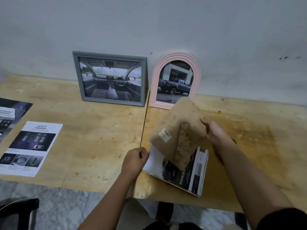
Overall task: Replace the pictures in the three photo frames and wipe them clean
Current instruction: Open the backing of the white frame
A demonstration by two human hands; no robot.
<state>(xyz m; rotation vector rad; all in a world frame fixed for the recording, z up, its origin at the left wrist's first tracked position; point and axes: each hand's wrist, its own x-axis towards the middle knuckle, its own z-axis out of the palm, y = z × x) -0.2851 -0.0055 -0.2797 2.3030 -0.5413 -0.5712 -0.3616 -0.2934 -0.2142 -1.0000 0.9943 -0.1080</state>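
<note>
A scuffed grey wall (166, 22) fills twelve o'clock. Below it lies a stained plywood worktop (83, 130), seamed down the middle. Grey marbled floor (66, 205) shows at seven.

Both bare forearms reach forward from the lower edge of the view. The left hand (135, 159) is curled, knuckles up, its fingertips pinching the corner of the white photo frame (201, 185). The right hand (214, 132), farther forward, grips the edge of the tilted backing board (179, 117), thumb toward the wall.
</note>
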